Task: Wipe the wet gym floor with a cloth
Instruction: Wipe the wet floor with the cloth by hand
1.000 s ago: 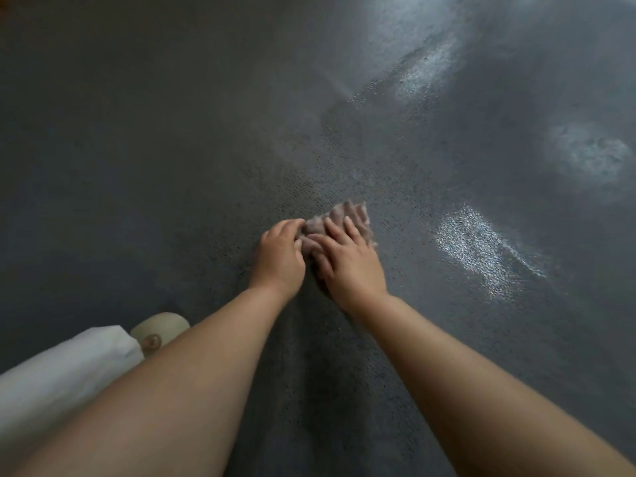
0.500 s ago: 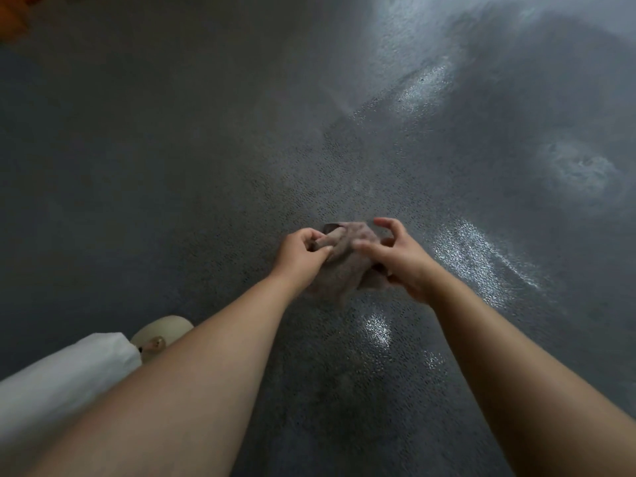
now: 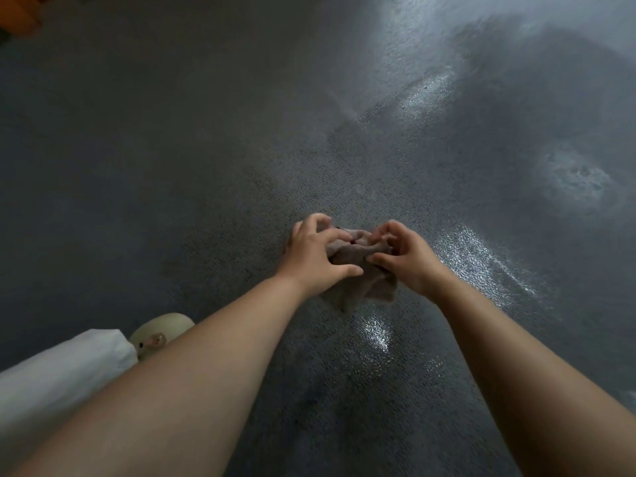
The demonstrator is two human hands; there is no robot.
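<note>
Both hands are on the cloth (image 3: 358, 266), bunched up and lifted just above the floor (image 3: 172, 166), a loose tail drooping toward the surface. The left hand (image 3: 315, 258) curls over its left end, fingers (image 3: 318, 222) clenched into the fabric and thumb stretched along the near side. The right hand (image 3: 404, 259) pinches the other end, fingertips tucked into the folds. It reads as a regrip or a wring, judging by that crumpled wad.

Plenty of work left: wet patches (image 3: 481, 263) gleam to the right of the hands, another glint (image 3: 375, 333) sits just below the cloth, more shine up toward the far right. Down at the near left edge, a pale shoe (image 3: 165, 330) pokes out beside a white trouser leg (image 3: 58, 376).

The danger from here? Squeeze that soaked cloth over the floor and the water drips straight back down. Put it down still balled up and it will smear the water, not lift it. And that shoe sits near slick floor, so a slip looks possible.
</note>
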